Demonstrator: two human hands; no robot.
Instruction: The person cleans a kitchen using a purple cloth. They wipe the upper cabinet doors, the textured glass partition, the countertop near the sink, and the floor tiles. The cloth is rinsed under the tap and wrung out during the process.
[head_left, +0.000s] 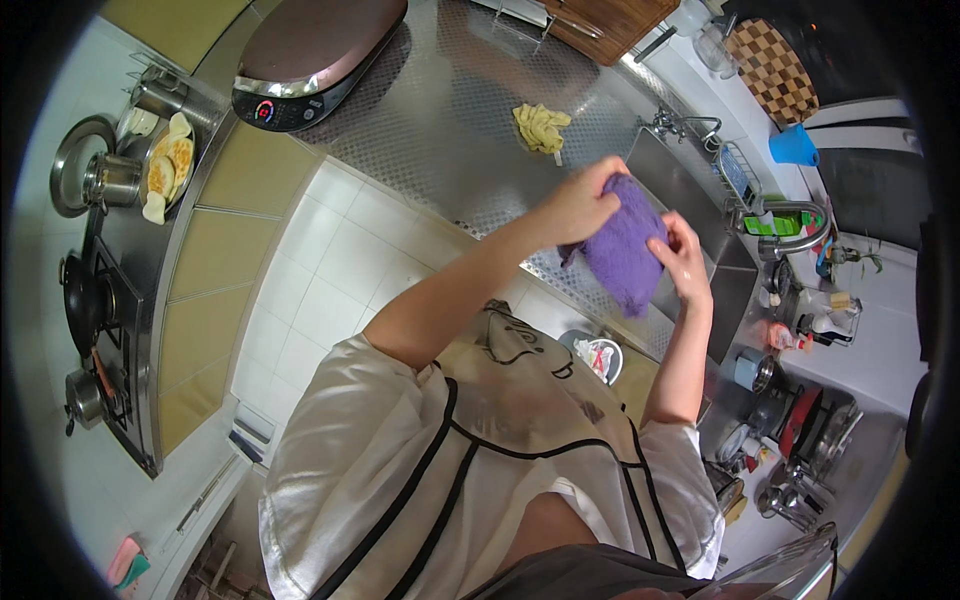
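Observation:
A purple cloth (626, 244) hangs folded between my two hands, above the front edge of the steel counter beside the sink. My left hand (581, 210) grips its upper left part, fingers closed over the fabric. On the cloth's right side, my right hand (682, 255) pinches the edge between thumb and fingers, and its skin looks wet. A crumpled yellow cloth (541, 128) lies on the counter (450, 112) beyond my left hand.
An electric griddle (319, 56) with a lit display stands at the counter's far left. The double sink (675, 180) has a faucet (799, 225). Left are a plate of flatbreads (166, 169), a gas stove (124, 375) and a wok (81, 304). A bin (600, 358) stands below the counter.

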